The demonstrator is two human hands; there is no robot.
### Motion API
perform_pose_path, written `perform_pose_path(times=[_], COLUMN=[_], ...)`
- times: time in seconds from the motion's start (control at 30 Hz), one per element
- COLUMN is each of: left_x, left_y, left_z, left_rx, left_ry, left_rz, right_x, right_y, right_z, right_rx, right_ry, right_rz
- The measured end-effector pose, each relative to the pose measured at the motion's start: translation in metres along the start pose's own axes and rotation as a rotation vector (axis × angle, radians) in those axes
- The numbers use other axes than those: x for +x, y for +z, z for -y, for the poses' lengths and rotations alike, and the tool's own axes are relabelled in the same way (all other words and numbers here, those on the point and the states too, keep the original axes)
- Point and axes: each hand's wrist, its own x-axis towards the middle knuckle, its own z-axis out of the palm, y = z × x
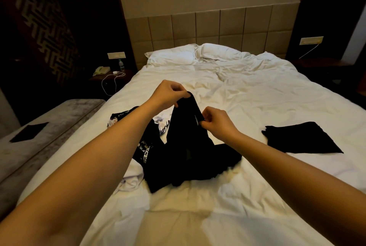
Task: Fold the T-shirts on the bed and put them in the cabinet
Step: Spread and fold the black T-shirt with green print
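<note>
A black T-shirt [184, 127] hangs lifted over the middle of the white bed [247, 95]. My left hand [168, 93] pinches its upper edge, and my right hand [217, 125] pinches the edge a little lower and to the right. The shirt's lower part trails onto a heap of black and white printed T-shirts [146, 152] beneath my left forearm. A folded black T-shirt [299, 138] lies flat on the bed to the right of my right hand.
Two white pillows [198, 53] lie at the padded headboard. A grey bench [45, 133] with a dark flat item stands along the bed's left side. Behind it a nightstand [111, 73] holds a phone, a bottle and a white cable.
</note>
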Motion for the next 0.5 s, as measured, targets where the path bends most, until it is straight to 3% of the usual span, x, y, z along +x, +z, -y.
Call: perform_pose_path(times=[0.33, 0.5], left_x=[0.011, 0.017], left_y=[0.002, 0.002], left_z=[0.013, 0.021], left_rx=[-0.033, -0.027], left_ry=[0.05, 0.047], left_rz=[-0.148, -0.201], right_x=[-0.001, 0.001], right_y=[-0.004, -0.008], right_z=[-0.034, -0.038], right_rx=[-0.239, -0.118], right_ry=[0.134, 0.171], right_rz=[-0.05, -0.015])
